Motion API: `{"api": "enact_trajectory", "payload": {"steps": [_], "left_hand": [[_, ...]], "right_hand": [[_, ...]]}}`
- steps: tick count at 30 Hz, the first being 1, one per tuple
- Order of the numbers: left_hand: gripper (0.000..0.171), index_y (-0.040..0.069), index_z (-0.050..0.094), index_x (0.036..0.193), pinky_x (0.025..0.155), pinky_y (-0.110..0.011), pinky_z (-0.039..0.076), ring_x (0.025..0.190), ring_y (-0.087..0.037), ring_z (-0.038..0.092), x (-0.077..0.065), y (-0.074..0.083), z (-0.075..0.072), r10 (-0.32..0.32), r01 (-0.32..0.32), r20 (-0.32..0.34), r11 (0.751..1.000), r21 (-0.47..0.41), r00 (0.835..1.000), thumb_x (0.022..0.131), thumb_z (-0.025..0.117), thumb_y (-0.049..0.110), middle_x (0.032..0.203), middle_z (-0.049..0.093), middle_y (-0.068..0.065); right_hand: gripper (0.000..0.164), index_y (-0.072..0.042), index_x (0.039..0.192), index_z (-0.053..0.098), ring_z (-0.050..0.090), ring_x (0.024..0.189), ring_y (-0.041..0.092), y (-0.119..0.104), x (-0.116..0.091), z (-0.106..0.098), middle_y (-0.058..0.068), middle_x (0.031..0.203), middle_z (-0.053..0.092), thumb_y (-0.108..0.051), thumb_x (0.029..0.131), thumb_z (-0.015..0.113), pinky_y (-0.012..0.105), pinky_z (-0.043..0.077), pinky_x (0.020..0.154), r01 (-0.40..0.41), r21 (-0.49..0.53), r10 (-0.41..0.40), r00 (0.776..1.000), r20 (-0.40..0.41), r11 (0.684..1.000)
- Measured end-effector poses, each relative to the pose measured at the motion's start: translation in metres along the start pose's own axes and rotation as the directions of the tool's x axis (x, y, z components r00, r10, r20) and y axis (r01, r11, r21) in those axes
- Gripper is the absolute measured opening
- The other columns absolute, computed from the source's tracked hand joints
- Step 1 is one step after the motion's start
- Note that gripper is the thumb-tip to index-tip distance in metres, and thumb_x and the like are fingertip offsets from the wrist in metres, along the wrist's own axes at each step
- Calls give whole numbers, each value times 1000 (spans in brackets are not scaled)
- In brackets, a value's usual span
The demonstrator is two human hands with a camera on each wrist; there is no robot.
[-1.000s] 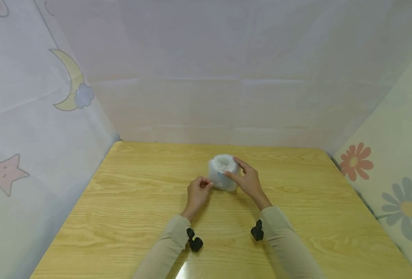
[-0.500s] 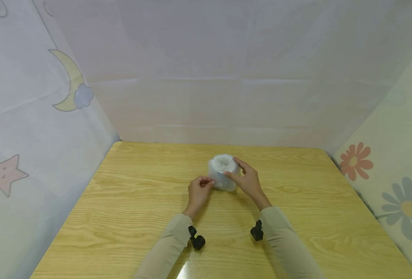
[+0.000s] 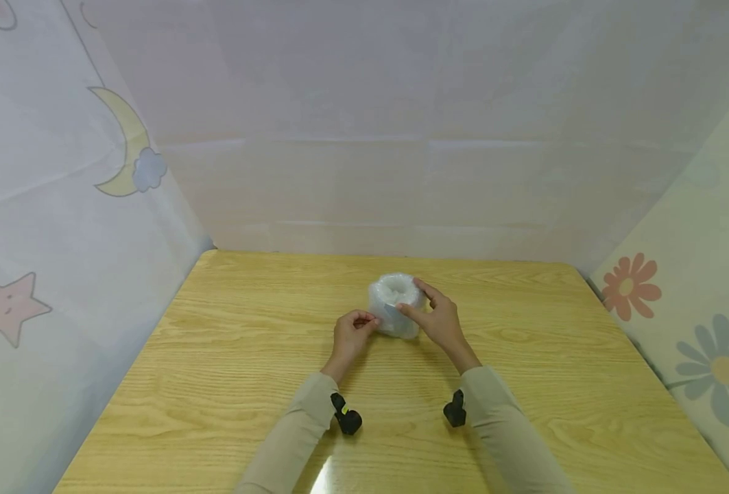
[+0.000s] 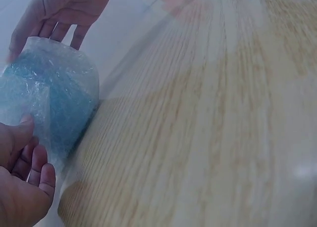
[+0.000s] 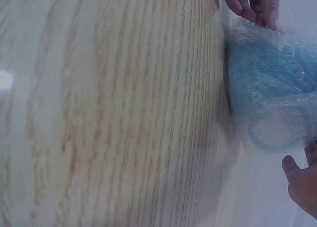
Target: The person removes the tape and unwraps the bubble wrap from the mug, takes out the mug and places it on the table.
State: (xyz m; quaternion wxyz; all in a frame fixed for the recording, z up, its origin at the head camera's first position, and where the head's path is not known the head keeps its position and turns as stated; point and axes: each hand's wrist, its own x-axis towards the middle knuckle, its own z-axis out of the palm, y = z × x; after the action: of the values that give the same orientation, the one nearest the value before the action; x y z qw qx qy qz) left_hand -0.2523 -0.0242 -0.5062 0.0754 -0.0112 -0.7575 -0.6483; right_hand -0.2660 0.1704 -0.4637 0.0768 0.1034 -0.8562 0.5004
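Note:
A squat round bundle of bubble wrap [image 3: 399,326] stands on the wooden table, with a hollow in its top. Both wrist views show a bluish tint through the clear layers, and what lies inside is hidden. At its near left side, my left hand [image 3: 348,341] pinches the edge of the wrap between thumb and index finger, the other fingers loosely curled. My right hand [image 3: 443,322] holds the bundle from the right, thumb at the front and fingers round the far side. In the right wrist view a loose flap of wrap [image 5: 292,99] runs across its side.
The wooden table [image 3: 247,357] reaches back to a pale fabric wall [image 3: 364,185]. Printed side walls stand at left [image 3: 62,240] and right [image 3: 697,274]. A black camera mount sits on each wrist, one left [image 3: 347,416] and one right [image 3: 455,409].
My left hand has shifted very slightly at the edge of the wrap. The bundle and my right hand stay where they were.

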Motion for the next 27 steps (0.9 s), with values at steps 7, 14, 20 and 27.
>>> {"api": "enact_trajectory", "payload": {"steps": [7, 14, 20, 27], "left_hand": [[13, -4, 67, 84, 66, -25, 49, 72, -12, 57, 0, 1, -2, 8, -9, 31, 1000, 24, 999, 87, 73, 7, 82, 66, -7], [13, -3, 66, 85, 68, -26, 48, 74, -13, 56, -3, -1, -5, 31, -33, 55, 999, 39, 998, 88, 72, 8, 83, 66, -7], [13, -3, 66, 84, 68, -26, 47, 74, -13, 55, -5, -1, -5, 25, -27, 53, 999, 37, 998, 88, 72, 8, 83, 65, -7], [13, -2, 65, 84, 72, -30, 49, 77, -14, 57, -6, -2, -6, 28, -32, 68, 998, 59, 997, 89, 71, 8, 83, 65, -6]], "right_hand": [[75, -7, 145, 46, 38, 135, 31, -1, 0, 0, 14, 146, 43, -40, 84, 76, 53, 33, 106, 0, -2, 0, 1000, 0, 1000], [76, -5, 145, 45, 38, 135, 32, 1, 0, 0, 14, 146, 43, -39, 85, 76, 53, 33, 106, 14, -6, -14, 1000, 2, 1000], [75, -7, 145, 45, 38, 135, 29, 2, -1, 0, 12, 146, 44, -40, 85, 75, 52, 33, 107, 8, -6, -8, 1000, 3, 1000], [74, -8, 144, 47, 39, 134, 29, 2, 0, 0, 12, 145, 45, -42, 85, 75, 52, 33, 107, 5, -8, -5, 1000, -3, 1000]]}}
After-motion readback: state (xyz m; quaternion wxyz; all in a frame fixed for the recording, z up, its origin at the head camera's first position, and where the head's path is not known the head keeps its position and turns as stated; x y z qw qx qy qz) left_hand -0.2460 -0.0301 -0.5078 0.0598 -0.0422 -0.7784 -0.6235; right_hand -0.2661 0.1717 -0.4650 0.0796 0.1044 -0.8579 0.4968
